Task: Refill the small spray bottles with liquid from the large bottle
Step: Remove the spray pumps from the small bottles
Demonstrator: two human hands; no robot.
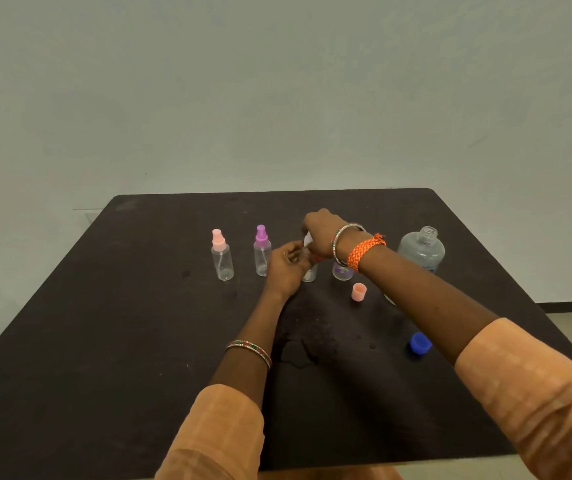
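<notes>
Four small clear spray bottles stand in a row on the dark table (104, 341). The leftmost has a pink sprayer (221, 255), the one beside it a purple sprayer (262, 251). My left hand (286, 266) grips the third small bottle (309, 274) around its body. My right hand (322, 233) is curled over that bottle's top, holding its white sprayer head. A fourth small bottle (342, 271) stands partly hidden behind my right wrist. The large clear bottle (421, 249) stands open at the right, its neck uncapped.
A pink cap (359, 292) stands on the table in front of the fourth bottle. A blue cap (419, 344) lies near my right forearm. A wet patch (308, 344) marks the table between my arms. A plain wall lies behind the table.
</notes>
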